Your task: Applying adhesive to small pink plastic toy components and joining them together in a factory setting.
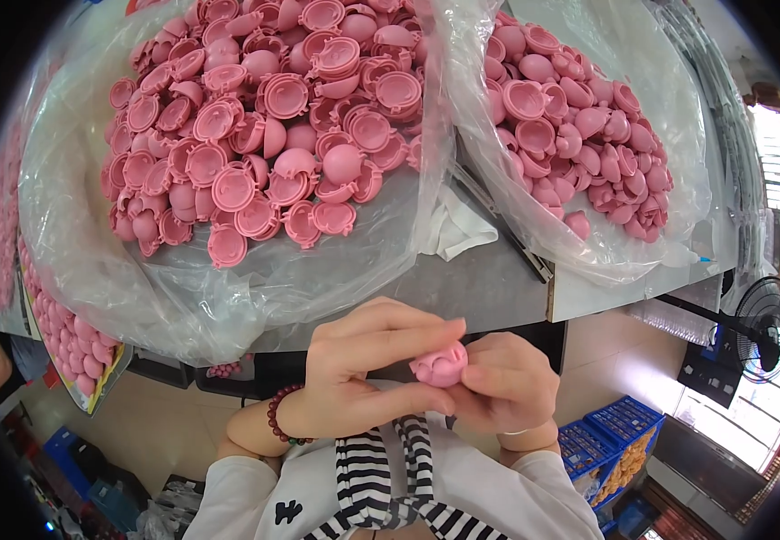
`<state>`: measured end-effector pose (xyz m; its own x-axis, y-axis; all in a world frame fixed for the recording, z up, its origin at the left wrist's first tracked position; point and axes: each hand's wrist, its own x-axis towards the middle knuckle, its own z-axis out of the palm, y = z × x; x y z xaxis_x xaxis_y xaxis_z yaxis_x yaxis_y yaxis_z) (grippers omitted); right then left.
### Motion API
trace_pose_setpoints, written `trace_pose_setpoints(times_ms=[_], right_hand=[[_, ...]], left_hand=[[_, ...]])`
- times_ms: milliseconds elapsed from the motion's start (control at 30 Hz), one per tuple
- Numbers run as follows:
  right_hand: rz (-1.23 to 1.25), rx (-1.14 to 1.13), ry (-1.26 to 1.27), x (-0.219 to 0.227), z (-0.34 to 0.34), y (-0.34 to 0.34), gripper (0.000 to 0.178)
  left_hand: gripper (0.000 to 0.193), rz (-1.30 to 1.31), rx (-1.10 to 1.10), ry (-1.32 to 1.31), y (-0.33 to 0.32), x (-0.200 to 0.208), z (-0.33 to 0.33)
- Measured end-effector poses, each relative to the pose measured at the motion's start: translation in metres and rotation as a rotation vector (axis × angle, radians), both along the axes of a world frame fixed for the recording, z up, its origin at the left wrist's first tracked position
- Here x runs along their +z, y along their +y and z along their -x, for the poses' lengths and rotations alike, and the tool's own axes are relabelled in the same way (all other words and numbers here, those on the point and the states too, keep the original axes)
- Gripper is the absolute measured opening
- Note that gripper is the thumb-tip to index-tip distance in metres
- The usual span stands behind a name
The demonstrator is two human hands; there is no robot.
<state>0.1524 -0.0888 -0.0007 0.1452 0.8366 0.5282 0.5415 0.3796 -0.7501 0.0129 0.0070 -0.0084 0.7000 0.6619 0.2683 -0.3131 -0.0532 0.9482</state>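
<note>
A small pink plastic shell piece [440, 366] with a curved, notched edge is held between my hands in front of my chest. My left hand [363, 364] curls round it from the left, long fingers over the top and thumb below. From the other side, the thumb and fingers of my right hand [511, 382] pinch its right end. Beyond my hands, a clear plastic bag [354, 279] lies spread out with a large heap of pink round half shells [233, 189] in it, many showing open rims and small tabs.
A second clear bag [687, 162] at the right holds smaller pink half shells [534, 137]. Between the bags lie a white cloth [458, 229] and a dark metal strip. A tray of pink pieces [75, 346] sits at the left. Blue crates [624, 418] and a black fan [768, 333] stand right.
</note>
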Motion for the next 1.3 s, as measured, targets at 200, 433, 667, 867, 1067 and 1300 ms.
trace_pose_setpoints(times_ms=[200, 433, 667, 867, 1067, 1300], right_hand=[[-0.075, -0.020, 0.027, 0.004, 0.006, 0.002, 0.034], [-0.089, -0.011, 0.021, 0.006, 0.006, 0.000, 0.030], [-0.305, -0.874, -0.323, 0.007, -0.080, -0.030, 0.011], [-0.276, -1.411, -0.276, -0.005, -0.214, -0.073, 0.045], [0.042, -1.144, 0.118, -0.023, -0.243, -0.076, 0.042], [0.139, -1.327, -0.160, -0.018, -0.248, -0.073, 0.024]], left_hand=[[0.045, -0.115, -0.021, 0.003, 0.007, -0.005, 0.000], [0.038, -0.088, -0.043, -0.043, 0.009, -0.005, -0.001], [0.052, 0.677, -0.279, -0.292, 0.003, -0.008, 0.006], [0.067, 0.916, -0.544, -0.405, 0.006, -0.010, 0.008], [0.052, 0.883, -0.370, -0.242, 0.003, 0.008, 0.007], [0.040, 0.536, -0.483, -0.277, 0.020, 0.005, 0.035]])
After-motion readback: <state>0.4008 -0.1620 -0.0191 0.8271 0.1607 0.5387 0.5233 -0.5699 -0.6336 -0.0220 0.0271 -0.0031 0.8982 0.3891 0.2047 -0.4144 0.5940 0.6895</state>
